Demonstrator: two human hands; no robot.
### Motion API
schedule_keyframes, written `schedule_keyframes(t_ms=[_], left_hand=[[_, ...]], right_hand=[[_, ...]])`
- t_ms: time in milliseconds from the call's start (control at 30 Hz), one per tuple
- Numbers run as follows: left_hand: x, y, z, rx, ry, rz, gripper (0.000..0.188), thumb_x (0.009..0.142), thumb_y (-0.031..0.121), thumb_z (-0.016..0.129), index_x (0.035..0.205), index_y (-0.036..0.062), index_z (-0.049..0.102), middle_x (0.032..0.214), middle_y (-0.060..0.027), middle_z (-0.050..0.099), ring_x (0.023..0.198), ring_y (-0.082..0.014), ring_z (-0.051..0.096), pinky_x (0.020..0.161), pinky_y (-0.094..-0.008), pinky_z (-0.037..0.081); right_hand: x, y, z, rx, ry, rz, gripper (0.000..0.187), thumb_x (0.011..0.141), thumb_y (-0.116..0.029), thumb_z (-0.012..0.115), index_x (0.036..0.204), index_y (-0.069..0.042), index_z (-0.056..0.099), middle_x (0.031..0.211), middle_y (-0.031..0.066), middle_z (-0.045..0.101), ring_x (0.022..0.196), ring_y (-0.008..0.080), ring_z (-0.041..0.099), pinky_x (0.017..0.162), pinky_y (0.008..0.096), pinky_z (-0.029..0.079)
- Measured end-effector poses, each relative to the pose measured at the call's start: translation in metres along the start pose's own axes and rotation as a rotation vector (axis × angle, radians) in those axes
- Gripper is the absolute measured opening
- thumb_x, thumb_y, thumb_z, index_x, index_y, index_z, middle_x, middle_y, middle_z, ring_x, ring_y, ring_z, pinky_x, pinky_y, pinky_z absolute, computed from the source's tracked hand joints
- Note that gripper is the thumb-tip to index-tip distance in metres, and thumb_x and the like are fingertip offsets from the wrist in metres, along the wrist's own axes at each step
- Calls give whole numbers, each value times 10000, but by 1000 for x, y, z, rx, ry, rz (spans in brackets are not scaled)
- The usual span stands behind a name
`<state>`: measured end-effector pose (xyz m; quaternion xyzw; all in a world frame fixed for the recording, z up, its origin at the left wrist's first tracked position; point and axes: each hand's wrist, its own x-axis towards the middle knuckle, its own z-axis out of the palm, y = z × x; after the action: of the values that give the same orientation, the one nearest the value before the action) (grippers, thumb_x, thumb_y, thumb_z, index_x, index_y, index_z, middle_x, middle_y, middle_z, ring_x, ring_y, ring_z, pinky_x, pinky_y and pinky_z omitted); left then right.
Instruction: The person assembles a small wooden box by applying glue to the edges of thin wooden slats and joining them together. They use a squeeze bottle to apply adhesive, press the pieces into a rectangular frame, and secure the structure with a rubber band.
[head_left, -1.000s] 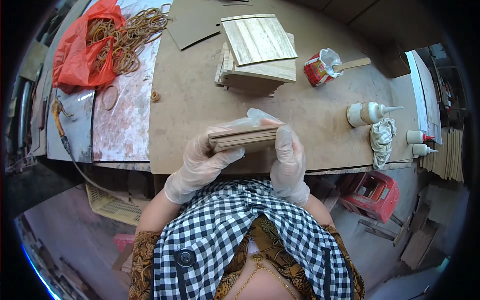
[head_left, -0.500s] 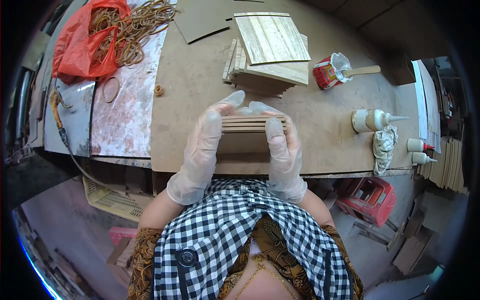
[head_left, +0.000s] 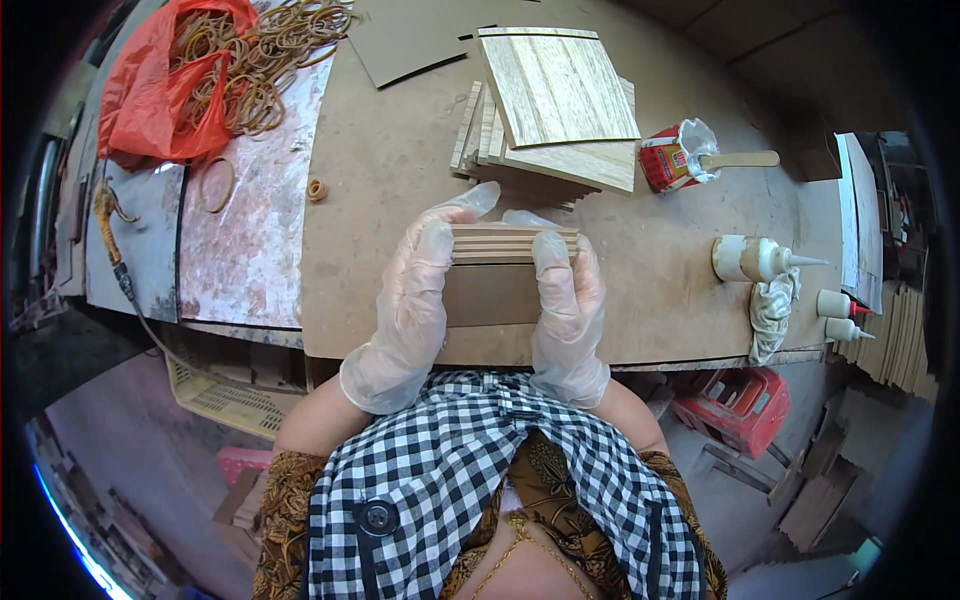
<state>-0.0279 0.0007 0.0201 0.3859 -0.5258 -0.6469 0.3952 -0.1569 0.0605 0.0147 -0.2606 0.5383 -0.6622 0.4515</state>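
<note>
A stack of thin wooden boards (head_left: 515, 245) is held upright between my two gloved hands, its layered edges facing up. Below those edges a plain brown face (head_left: 490, 297) shows, close over the table. My left hand (head_left: 415, 275), in a translucent glove, presses the left end, thumb on the near side. At the right end my right hand (head_left: 567, 290), gloved alike, grips with its thumb over the near edge. The far fingers are partly hidden behind the boards. Just beyond lies a pile of square wooden panels (head_left: 560, 90), the top one pale and grained.
A red tub (head_left: 665, 165) with a wooden stick (head_left: 740, 159) stands right of the pile. Farther right are a glue bottle (head_left: 750, 258), a crumpled cloth (head_left: 770, 318) and small bottles (head_left: 832, 303). Rubber bands (head_left: 265, 85) spill from a red bag (head_left: 150, 90) at far left.
The boards have tipped slightly, so their layered edges show a little more from above. Both hands keep their grip. The whole view has shifted slightly.
</note>
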Motion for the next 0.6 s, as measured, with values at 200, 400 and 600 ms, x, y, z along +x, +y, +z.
schedule_keyframes(t_ms=[200,400,600], left_hand=[[1,3,0,24,-21,26,459,1033,367,341,1230,-2,531,1256,-107,542,1172,-171,482,1031,-311,342],[3,-5,0,-118,-38,23,426,1040,336,351,1231,-5,520,1293,-136,544,1190,-179,494,1048,-316,349],[6,-11,-1,-256,-38,-78,407,1030,345,394,1225,13,524,1210,-86,567,1087,-125,532,968,-282,414]], right_hand=[[3,0,-5,-11,-28,39,297,966,-286,583,1120,-33,604,990,-9,626,866,38,515,789,205,431],[5,5,-4,20,-43,1,290,959,-230,598,1157,-20,576,1083,28,619,944,73,543,848,238,452],[7,7,-5,-6,-73,-31,385,932,-132,622,1270,1,495,1235,71,555,1121,132,514,980,289,414]])
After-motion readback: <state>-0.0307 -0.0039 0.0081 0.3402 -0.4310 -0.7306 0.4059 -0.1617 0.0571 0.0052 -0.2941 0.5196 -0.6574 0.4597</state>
